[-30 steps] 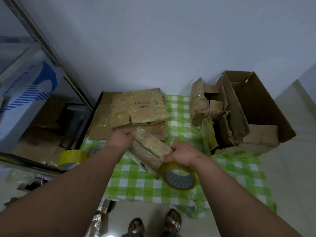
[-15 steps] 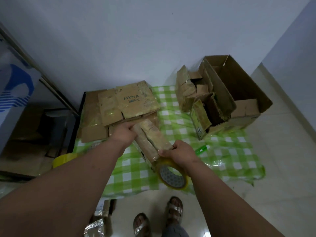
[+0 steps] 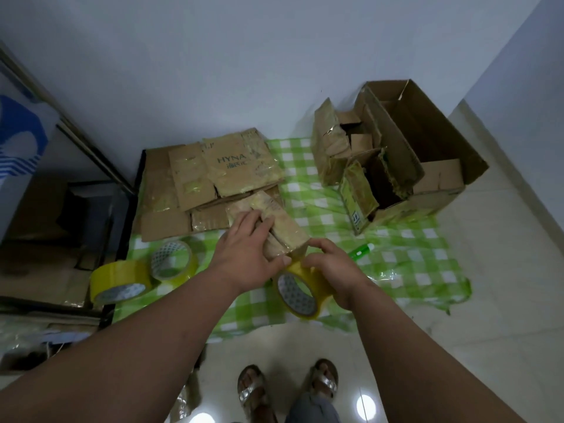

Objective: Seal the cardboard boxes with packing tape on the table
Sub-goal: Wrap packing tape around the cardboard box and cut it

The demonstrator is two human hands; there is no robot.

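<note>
A small long cardboard box (image 3: pixel 282 222), wrapped in shiny tape, lies over the green checked cloth (image 3: pixel 406 264). My left hand (image 3: pixel 247 254) grips its near end from the left, fingers over the top and thumb at the front corner. My right hand (image 3: pixel 334 270) holds a yellow roll of packing tape (image 3: pixel 300 290) just below the box's near end, fingertips touching the box corner. The tape strip between roll and box is too small to make out.
A pile of flattened cartons (image 3: pixel 210 178), one marked HYNA, lies at the back left. Two more yellow tape rolls (image 3: pixel 122 280) (image 3: pixel 172 261) sit at the left. A large open carton (image 3: pixel 427 145) with small boxes stands at the right. A green pen (image 3: pixel 361 250) lies nearby.
My left hand has slid down the box toward its near end. The right hand with the roll has shifted slightly right, and the view has tilted so two spare rolls show.
</note>
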